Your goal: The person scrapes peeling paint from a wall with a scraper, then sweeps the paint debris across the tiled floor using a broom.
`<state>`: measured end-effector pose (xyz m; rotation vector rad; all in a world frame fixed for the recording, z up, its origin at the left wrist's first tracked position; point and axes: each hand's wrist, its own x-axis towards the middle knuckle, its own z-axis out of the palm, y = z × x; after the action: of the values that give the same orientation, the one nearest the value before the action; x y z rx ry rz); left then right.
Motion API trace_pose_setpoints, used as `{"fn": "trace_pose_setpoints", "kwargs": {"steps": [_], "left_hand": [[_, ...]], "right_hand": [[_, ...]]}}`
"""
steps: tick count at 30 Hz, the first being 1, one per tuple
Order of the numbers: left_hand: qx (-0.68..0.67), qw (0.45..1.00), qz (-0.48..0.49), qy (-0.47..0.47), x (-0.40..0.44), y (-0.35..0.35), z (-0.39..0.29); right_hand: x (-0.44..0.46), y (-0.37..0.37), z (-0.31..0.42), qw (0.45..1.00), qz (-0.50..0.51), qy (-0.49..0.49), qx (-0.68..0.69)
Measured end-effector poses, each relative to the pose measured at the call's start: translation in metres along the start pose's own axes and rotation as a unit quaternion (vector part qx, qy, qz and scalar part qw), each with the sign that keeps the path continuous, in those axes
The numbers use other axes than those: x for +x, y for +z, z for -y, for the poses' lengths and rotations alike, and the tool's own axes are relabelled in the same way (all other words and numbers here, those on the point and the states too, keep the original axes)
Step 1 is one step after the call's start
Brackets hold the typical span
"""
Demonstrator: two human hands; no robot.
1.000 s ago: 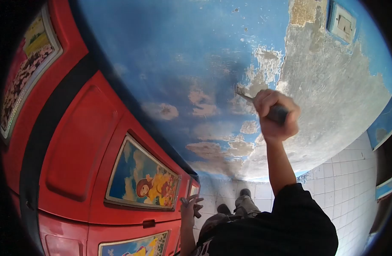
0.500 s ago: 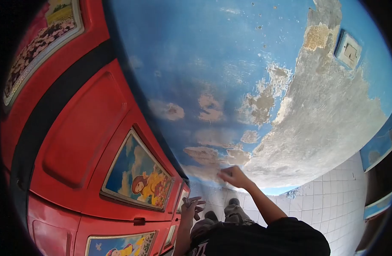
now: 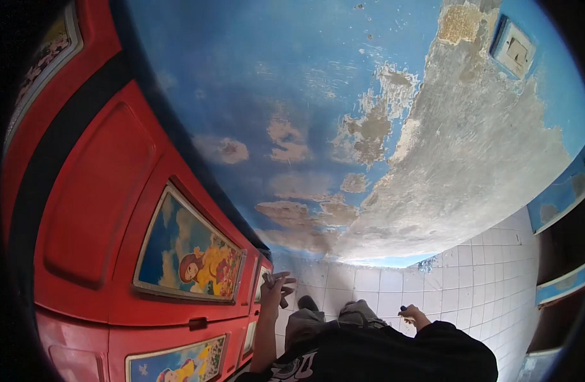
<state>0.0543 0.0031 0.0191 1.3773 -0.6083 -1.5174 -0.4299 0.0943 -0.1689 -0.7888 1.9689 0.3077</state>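
Note:
My left hand (image 3: 271,294) is low in front of the red cabinet, some fingers extended. It holds a short, dark, stick-like piece (image 3: 283,302) against the palm; its kind is unclear. Over the tiled floor to the right, my right hand (image 3: 418,316) is closed around a small thing with a black end (image 3: 404,309), mostly hidden by the fingers. Ahead stands a blue wall (image 3: 241,70) with peeling paint and a broad bare grey patch (image 3: 470,153). Neither hand touches the wall.
A red cabinet (image 3: 95,204) with picture panels (image 3: 200,267) stands close on the left. A switch plate (image 3: 514,49) is set in the wall at upper right. White floor tiles (image 3: 477,274) run along the wall's foot. Blue-edged shelving (image 3: 563,280) stands at far right.
My right hand has moved from the lower part of the wall back toward my body, to the right. My left hand has risen slightly. The view has shifted, so the wall and cabinet appear further left and up.

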Motion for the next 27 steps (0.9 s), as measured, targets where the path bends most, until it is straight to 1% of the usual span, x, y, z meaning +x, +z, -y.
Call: {"fn": "trace_pose_setpoints", "kwargs": {"steps": [2,4,5,6,7,8,9,10,11,12,13,14,15,16,17,18,19,20,21,23,24,25,26,27], "left_hand": [[0.008,1.000,0.006,0.019,0.004,0.009,0.003],[0.010,1.000,0.006,0.021,0.005,0.024,0.007],[0.016,0.999,0.013,0.026,0.004,0.033,0.006],[0.010,0.999,0.018,0.031,0.002,0.044,0.006],[0.001,0.999,0.008,0.034,0.001,0.055,0.008],[0.025,0.999,0.015,0.029,0.001,0.065,0.014],[0.048,0.998,0.021,0.025,0.001,0.076,0.023],[0.103,0.993,0.016,0.053,0.003,0.087,0.037],[0.092,0.994,0.005,0.056,-0.003,0.100,0.041],[0.145,0.985,0.020,0.087,-0.010,0.113,0.044],[0.200,0.972,0.034,0.115,-0.017,0.124,0.048],[0.177,0.972,0.020,0.151,-0.017,0.135,0.065],[0.172,0.974,0.006,0.148,-0.022,0.146,0.072],[0.193,0.971,0.006,0.139,-0.028,0.155,0.078],[0.214,0.968,0.006,0.129,-0.035,0.161,0.085],[0.210,0.970,-0.005,0.124,-0.038,0.163,0.097],[0.229,0.965,0.007,0.132,-0.038,0.165,0.113],[0.247,0.959,0.021,0.138,-0.044,0.169,0.122],[0.244,0.961,0.014,0.132,-0.052,0.172,0.132],[0.265,0.957,0.003,0.118,-0.066,0.178,0.143],[0.264,0.958,-0.003,0.113,-0.073,0.181,0.144],[0.281,0.955,0.019,0.089,-0.079,0.183,0.145],[0.298,0.952,0.042,0.063,-0.086,0.185,0.146],[0.297,0.953,0.038,0.055,-0.089,0.186,0.154]], "right_hand": [[0.004,-0.003,-0.008,1.000,-0.010,0.000,0.001],[0.021,-0.003,-0.011,0.999,0.020,-0.029,-0.032],[-0.002,-0.014,0.011,0.995,0.016,-0.049,-0.082],[0.033,-0.005,0.001,0.985,-0.010,-0.127,-0.116],[0.038,-0.008,0.015,0.973,-0.014,-0.151,-0.173],[0.011,-0.020,0.039,0.963,-0.026,-0.203,-0.175],[0.016,-0.018,0.041,0.951,-0.074,-0.283,-0.095],[0.005,-0.025,0.055,0.945,-0.091,-0.308,-0.058],[0.012,-0.024,0.056,0.926,-0.129,-0.354,0.011],[0.016,-0.023,0.058,0.911,-0.154,-0.377,0.068],[-0.007,-0.031,0.067,0.894,-0.184,-0.401,0.082],[-0.024,-0.038,0.073,0.897,-0.200,-0.388,0.070],[-0.038,-0.044,0.075,0.901,-0.215,-0.373,0.058],[-0.052,-0.048,0.073,0.885,-0.234,-0.398,0.064],[-0.056,-0.049,0.067,0.886,-0.224,-0.402,0.056],[-0.057,-0.049,0.061,0.886,-0.251,-0.386,0.053],[-0.060,-0.050,0.054,0.885,-0.280,-0.368,0.050],[-0.069,-0.053,0.048,0.898,-0.281,-0.339,0.022],[-0.063,-0.054,0.037,0.899,-0.274,-0.340,0.015],[-0.044,-0.057,0.018,0.937,-0.210,-0.279,0.015],[-0.037,-0.060,0.009,0.938,-0.204,-0.281,0.009],[-0.029,-0.063,0.001,0.941,-0.129,-0.285,0.127],[-0.024,-0.065,-0.009,0.928,-0.051,-0.279,0.243],[-0.034,-0.066,-0.014,0.896,0.026,-0.264,0.355]]}}
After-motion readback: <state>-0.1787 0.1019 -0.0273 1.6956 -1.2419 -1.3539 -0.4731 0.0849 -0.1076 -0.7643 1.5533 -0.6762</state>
